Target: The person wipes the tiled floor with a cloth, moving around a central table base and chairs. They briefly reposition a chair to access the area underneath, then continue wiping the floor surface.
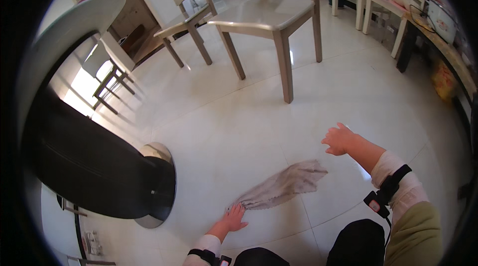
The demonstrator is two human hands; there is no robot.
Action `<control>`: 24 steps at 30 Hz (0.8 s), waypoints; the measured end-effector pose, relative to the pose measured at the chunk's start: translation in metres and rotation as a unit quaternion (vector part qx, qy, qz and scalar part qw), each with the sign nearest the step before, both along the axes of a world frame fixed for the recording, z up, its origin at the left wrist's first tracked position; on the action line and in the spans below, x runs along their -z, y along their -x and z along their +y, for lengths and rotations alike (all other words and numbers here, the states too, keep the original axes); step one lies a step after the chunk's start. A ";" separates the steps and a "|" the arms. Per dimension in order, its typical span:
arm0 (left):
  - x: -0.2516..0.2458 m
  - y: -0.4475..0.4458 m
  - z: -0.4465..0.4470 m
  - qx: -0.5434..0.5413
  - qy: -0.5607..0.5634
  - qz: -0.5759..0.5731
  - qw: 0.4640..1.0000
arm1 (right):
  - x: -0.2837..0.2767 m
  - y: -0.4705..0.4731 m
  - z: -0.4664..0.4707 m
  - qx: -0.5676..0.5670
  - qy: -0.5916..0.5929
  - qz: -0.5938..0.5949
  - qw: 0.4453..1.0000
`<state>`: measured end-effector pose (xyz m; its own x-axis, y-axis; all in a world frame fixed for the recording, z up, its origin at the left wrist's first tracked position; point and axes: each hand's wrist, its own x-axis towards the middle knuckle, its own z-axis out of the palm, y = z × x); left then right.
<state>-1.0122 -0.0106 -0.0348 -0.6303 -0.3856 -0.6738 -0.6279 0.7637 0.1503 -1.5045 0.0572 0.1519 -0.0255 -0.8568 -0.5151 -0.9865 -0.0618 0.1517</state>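
Observation:
A greyish-brown cloth (283, 185) lies spread and wrinkled on the glossy tiled floor (231, 127). My left hand (235, 218) rests at the cloth's lower left end, fingers apart, its fingertips touching the edge. My right hand (337, 140) is up and to the right of the cloth, apart from it, with fingers spread and nothing held. Both forearms wear black straps with small devices. My knees, in dark trousers, show at the bottom edge.
A table's thick black pedestal (89, 165) stands on a round shiny base at the left. Ahead is a beige wooden chair (265, 12), with another chair (186, 19) behind it. Low benches (388, 2) holding various items line the right side.

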 end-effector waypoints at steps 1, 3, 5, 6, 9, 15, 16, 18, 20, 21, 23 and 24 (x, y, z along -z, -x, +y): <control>0.000 -0.001 0.000 0.009 -0.003 -0.009 1.000 | -0.013 -0.001 -0.002 0.005 0.002 0.013 1.000; 0.000 -0.001 0.003 0.009 -0.006 -0.006 1.000 | -0.039 -0.004 -0.006 0.009 0.035 0.007 0.999; -0.001 0.000 0.007 0.003 -0.015 -0.017 1.000 | -0.061 -0.008 -0.007 -0.002 0.078 0.012 0.997; 0.000 0.001 0.010 -0.004 -0.023 -0.022 0.999 | -0.072 -0.008 -0.008 -0.006 0.094 0.006 0.996; 0.002 0.003 0.012 -0.006 -0.028 -0.019 0.999 | -0.095 -0.007 -0.003 -0.006 0.098 0.007 0.995; 0.000 -0.001 0.008 -0.031 -0.059 -0.013 0.998 | -0.102 0.006 -0.003 0.037 0.015 0.037 0.999; -0.001 -0.003 0.012 -0.037 -0.052 -0.018 0.998 | -0.097 0.009 -0.005 0.044 0.009 0.040 0.998; -0.003 -0.006 0.021 -0.043 -0.036 -0.007 0.998 | -0.082 0.016 -0.009 0.033 0.007 0.013 0.999; -0.008 -0.009 0.028 -0.044 -0.027 -0.008 0.999 | -0.064 0.022 -0.010 0.026 0.000 -0.009 1.000; -0.011 -0.009 0.029 -0.056 -0.035 0.000 0.998 | -0.054 0.027 -0.012 0.021 -0.008 -0.020 1.000; -0.018 -0.011 0.029 -0.074 -0.046 0.001 0.996 | -0.038 0.038 -0.016 0.015 -0.023 -0.040 0.999; -0.023 -0.011 0.030 -0.085 -0.048 -0.004 0.995 | -0.031 0.044 -0.019 0.014 -0.030 -0.050 0.998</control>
